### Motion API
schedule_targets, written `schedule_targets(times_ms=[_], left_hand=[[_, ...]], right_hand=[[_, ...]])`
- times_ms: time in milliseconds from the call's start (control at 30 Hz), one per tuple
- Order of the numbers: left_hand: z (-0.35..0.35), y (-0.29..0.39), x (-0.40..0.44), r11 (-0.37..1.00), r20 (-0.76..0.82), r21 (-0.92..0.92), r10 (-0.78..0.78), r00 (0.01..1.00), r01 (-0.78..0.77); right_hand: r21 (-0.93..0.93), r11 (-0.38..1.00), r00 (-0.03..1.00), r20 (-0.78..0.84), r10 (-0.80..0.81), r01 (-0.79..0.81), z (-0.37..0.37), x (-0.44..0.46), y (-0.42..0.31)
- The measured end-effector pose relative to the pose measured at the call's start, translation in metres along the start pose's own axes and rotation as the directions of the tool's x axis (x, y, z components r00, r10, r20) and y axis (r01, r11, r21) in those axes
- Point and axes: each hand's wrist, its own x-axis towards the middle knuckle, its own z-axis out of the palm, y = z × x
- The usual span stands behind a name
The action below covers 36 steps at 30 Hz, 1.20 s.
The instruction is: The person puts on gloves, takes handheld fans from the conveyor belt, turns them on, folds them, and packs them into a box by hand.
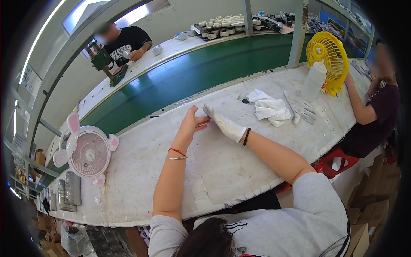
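Over the white worktable (141,171), my two hands meet near the middle. My left hand (189,123) is bare, with its thumb raised and fingers stretched towards the right hand. A thin white glove covers my right hand (224,123), whose fingers are extended up and to the left. The fingertips of both hands are very close; I cannot tell whether they touch. Neither hand shows anything held. To the right of my right hand lie a crumpled white cloth (272,110) and a loose white glove (300,108), with a small dark piece (245,101) beside the cloth.
A pink-and-white fan (89,152) stands at left, near stacked cylindrical parts (68,192). At right are a squeeze bottle (314,79), a yellow fan (327,58) and a seated person (376,111). Beyond the green conveyor belt (171,88), another person (128,45) sits by a press (102,61).
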Motion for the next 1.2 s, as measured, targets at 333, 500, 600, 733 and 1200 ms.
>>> schedule_targets(times_ms=[333, 500, 600, 733, 1200], left_hand=[[0.042, -0.024, -0.006, 0.714, 0.115, 0.601, 0.367, 0.923, -0.359], [0.069, -0.044, -0.020, 0.173, 0.267, 0.898, 0.516, 0.814, -0.404], [0.075, -0.043, -0.026, 0.125, 0.300, 0.903, 0.501, 0.812, -0.411], [0.073, -0.034, -0.029, 0.134, 0.280, 0.915, 0.468, 0.838, -0.380], [0.059, -0.040, -0.018, 0.081, 0.240, 0.943, 0.509, 0.827, -0.323]], right_hand=[[-0.890, 0.212, 0.915, 0.385, -0.120, 0.403, -0.057, 0.002, 0.005], [0.452, -0.888, 0.868, 0.472, 0.156, -0.086, -0.044, 0.007, 0.018], [0.336, -0.939, 0.829, 0.545, 0.125, -0.079, -0.048, 0.007, 0.019], [0.242, -0.968, 0.831, 0.550, 0.081, -0.065, -0.059, 0.007, 0.017], [0.169, -0.982, 0.909, 0.416, -0.009, -0.087, -0.061, 0.004, 0.012]])
